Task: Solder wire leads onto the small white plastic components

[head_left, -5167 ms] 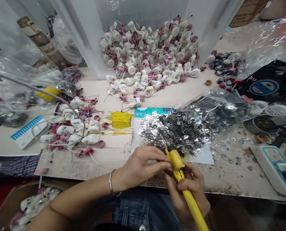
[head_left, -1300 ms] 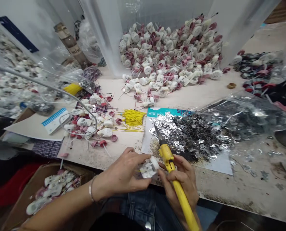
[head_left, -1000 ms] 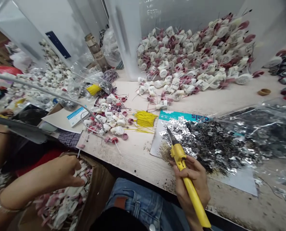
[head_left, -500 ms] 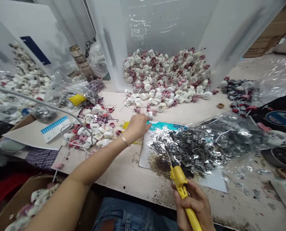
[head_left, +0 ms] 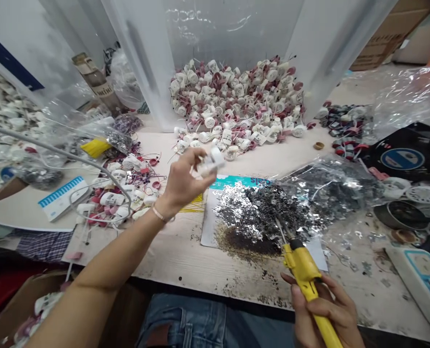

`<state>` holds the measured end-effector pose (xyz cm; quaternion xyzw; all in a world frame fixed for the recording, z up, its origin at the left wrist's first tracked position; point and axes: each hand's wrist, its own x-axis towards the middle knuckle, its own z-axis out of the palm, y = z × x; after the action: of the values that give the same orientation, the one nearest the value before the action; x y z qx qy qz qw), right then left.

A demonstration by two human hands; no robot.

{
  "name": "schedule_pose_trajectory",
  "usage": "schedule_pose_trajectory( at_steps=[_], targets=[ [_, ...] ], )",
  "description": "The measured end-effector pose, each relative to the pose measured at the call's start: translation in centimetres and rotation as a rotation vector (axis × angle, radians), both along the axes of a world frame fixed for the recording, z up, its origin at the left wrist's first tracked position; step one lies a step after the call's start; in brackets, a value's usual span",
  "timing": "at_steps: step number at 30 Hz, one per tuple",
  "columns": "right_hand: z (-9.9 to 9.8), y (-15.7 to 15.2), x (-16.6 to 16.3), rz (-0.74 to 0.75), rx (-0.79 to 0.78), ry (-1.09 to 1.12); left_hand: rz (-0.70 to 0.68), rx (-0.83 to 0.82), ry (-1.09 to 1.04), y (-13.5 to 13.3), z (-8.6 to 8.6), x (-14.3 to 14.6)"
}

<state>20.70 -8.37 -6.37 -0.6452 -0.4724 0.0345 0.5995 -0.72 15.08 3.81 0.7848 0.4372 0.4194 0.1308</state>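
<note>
My left hand (head_left: 184,178) is raised over the table, its fingers shut on a small white plastic part with thin wires (head_left: 210,163). My right hand (head_left: 323,311) grips a yellow soldering iron (head_left: 302,270) low at the front. The iron's metal tip (head_left: 279,228) points up and to the left, at the edge of a heap of silver metal pieces (head_left: 262,208). The heap lies on a card (head_left: 209,222) with a dark scorched patch. Touching between tip and heap cannot be told.
A clear bag of metal pieces (head_left: 327,186) lies right of the heap. Behind stands a large pile of white units with red caps (head_left: 236,101). More wired units (head_left: 117,193) lie left, with a cardboard box (head_left: 19,309) below the table edge.
My left hand has come back from the box at lower left, across the table, and now holds a white part up. The right hand and iron have shifted right and toward me.
</note>
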Motion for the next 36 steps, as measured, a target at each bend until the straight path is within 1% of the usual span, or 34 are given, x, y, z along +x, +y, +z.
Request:
schedule_pose_trajectory(
  at_steps=[2, 4, 5, 6, 8, 10, 12, 13, 14, 16, 18, 19, 20, 22, 24, 26, 28, 30, 32, 34, 36],
  targets=[
    [0.4, 0.4, -0.4, 0.003, 0.033, -0.002, -0.198, 0.028, 0.174, -3.3, -0.2, 0.1],
    [0.9, 1.0, -1.2, 0.042, 0.072, 0.001, -0.391, 0.051, 0.362, -6.6, -1.5, 0.5],
    [1.2, 1.2, -1.6, 0.071, 0.085, 0.006, -0.45, 0.066, 0.442, -8.1, -2.4, 0.8],
    [1.5, 1.4, -2.0, 0.105, 0.089, 0.01, -0.486, 0.066, 0.51, -9.3, -3.3, 1.1],
    [1.8, 1.5, -2.6, 0.163, 0.088, 0.011, -0.507, -0.012, 0.619, -11.2, -4.6, 1.6],
    [2.0, 1.4, -2.9, 0.189, 0.069, -0.02, -0.511, -0.145, 0.632, -12.3, -4.8, 1.7],
    [2.0, 1.1, -3.1, 0.185, 0.051, -0.057, -0.541, -0.242, 0.52, -12.6, -3.9, 1.1],
    [2.1, 1.1, -3.2, 0.182, 0.042, -0.067, -0.547, -0.263, 0.439, -12.6, -3.3, 0.6],
    [2.1, 1.1, -3.4, 0.187, 0.033, -0.069, -0.52, -0.269, 0.366, -12.5, -2.6, 0.0],
    [2.1, 1.3, -4.1, 0.209, 0.032, -0.073, -0.367, -0.278, 0.309, -12.2, -1.6, -1.4],
    [1.9, 1.8, -4.9, 0.258, 0.023, -0.125, -0.216, -0.34, 0.393, -12.0, -1.3, -2.6],
    [1.8, 2.1, -5.2, 0.292, 0.02, -0.165, -0.191, -0.393, 0.463, -12.0, -1.4, -3.1],
    [1.6, 2.4, -5.4, 0.326, 0.014, -0.204, -0.207, -0.445, 0.534, -12.1, -1.7, -3.4],
    [1.2, 2.9, -5.5, 0.376, -0.008, -0.246, -0.312, -0.484, 0.654, -12.5, -2.4, -3.8],
    [0.9, 3.0, -4.9, 0.377, -0.019, -0.237, -0.434, -0.408, 0.745, -12.9, -3.0, -3.7],
    [0.9, 3.0, -3.9, 0.36, -0.025, -0.243, -0.526, -0.323, 0.811, -13.2, -3.2, -3.4],
    [1.2, 2.9, -2.9, 0.348, -0.021, -0.281, -0.58, -0.331, 0.824, -13.3, -3.1, -3.0],
    [1.6, 2.7, -2.4, 0.336, -0.028, -0.318, -0.595, -0.399, 0.777, -13.3, -2.9, -2.6],
    [1.9, 2.4, -2.4, 0.294, -0.01, -0.311, -0.596, -0.43, 0.71, -13.2, -2.8, -2.2],
    [2.1, 2.1, -2.9, 0.225, 0.032, -0.263, -0.612, -0.384, 0.687, -13.2, -3.0, -1.8],
    [2.1, 1.8, -3.5, 0.175, 0.055, -0.197, -0.651, -0.293, 0.742, -13.2, -3.2, -1.4]
  ],
)
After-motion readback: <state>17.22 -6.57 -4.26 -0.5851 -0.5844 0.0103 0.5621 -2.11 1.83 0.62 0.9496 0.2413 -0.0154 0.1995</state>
